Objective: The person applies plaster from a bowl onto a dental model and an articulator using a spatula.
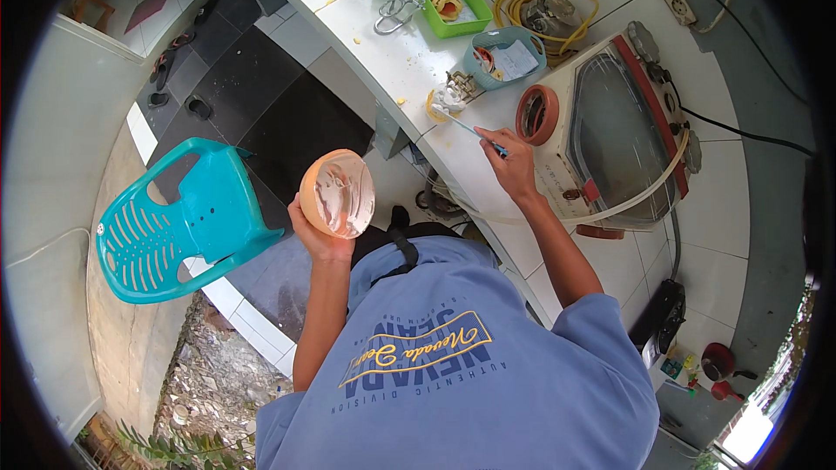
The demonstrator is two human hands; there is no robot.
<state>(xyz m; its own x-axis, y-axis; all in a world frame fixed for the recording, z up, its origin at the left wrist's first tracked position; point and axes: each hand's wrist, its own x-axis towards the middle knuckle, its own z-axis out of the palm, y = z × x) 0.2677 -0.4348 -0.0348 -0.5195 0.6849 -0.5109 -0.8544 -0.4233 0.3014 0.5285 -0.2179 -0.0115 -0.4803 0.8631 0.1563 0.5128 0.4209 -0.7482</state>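
Observation:
My left hand is closed round the side of an orange mixing bowl, held tilted in front of my body. Pinkish-white paste coats the bowl's inside. My right hand grips a thin spatula with a blue handle, reaching over the white counter. The spatula's far end meets a white lump of paste on a yellowish base. Just behind the lump stands a small metal hinged frame, partly smeared white.
Beyond the lump stand a blue-grey basket and a green tray. A cabinet with a clear window and reddish arm ring sits right of my hand. A teal plastic chair stands left. Yellow hose lies coiled at the back.

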